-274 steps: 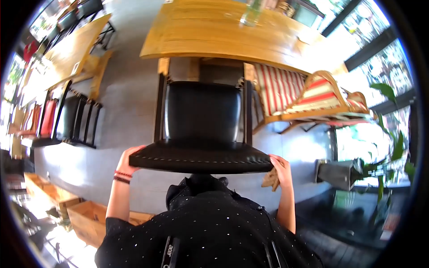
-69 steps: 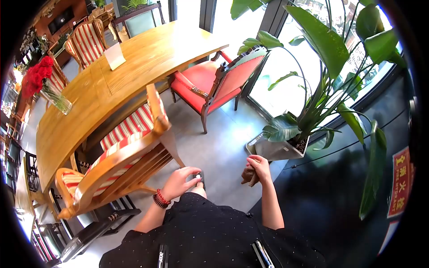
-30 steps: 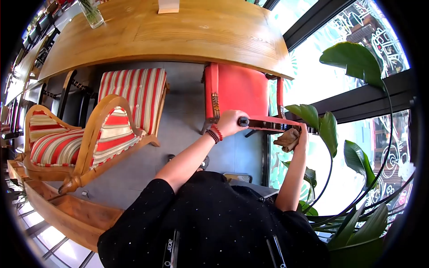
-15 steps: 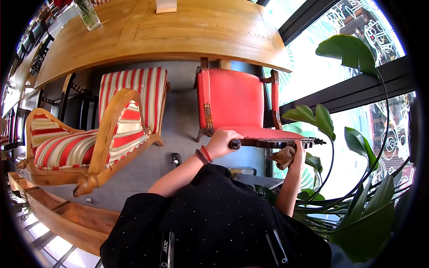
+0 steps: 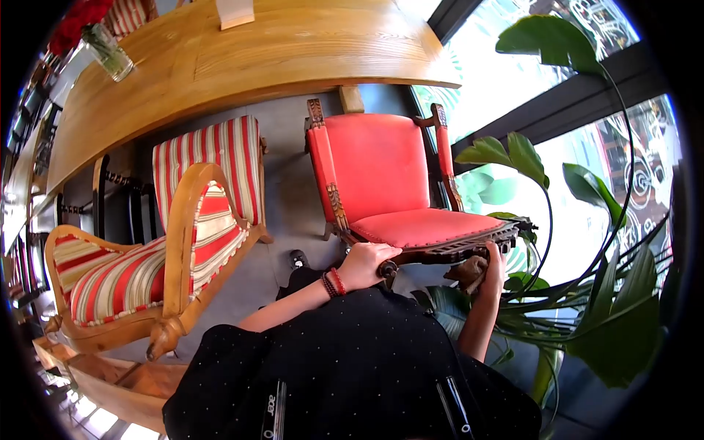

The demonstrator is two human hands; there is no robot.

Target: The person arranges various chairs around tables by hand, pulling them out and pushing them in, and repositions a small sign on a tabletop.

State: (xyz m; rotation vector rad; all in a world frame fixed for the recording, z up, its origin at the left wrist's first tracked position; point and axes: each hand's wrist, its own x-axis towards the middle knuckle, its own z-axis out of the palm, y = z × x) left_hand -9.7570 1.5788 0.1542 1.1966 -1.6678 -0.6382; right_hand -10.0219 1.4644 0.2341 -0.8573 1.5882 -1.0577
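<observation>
A red padded armchair [image 5: 378, 161] with dark carved wood stands in front of me, turned slightly askew. My left hand [image 5: 364, 266] is closed over the left end of its near wooden rail, beside a round dark knob [image 5: 387, 268]. Red and dark bead bracelets circle that wrist. At the rail's right end, my right hand [image 5: 494, 268] is closed on a crumpled brown cloth [image 5: 468, 273], with its fingers up against the carved wood [image 5: 469, 249]. Part of the cloth and the fingertips are hidden.
A long wooden table [image 5: 293, 51] lies beyond the armchair, with a flower vase [image 5: 110, 55] on it. To the left stands a striped chair [image 5: 121, 275]. Large leafy plants [image 5: 612, 323] and windows [image 5: 506, 95] border the right. A wooden box [image 5: 139, 389] sits at lower left.
The armchair has turned and tilted relative to my view, showing more of its near red pad. Both hands stay on it and have shifted slightly downward. The view has swung, too.
</observation>
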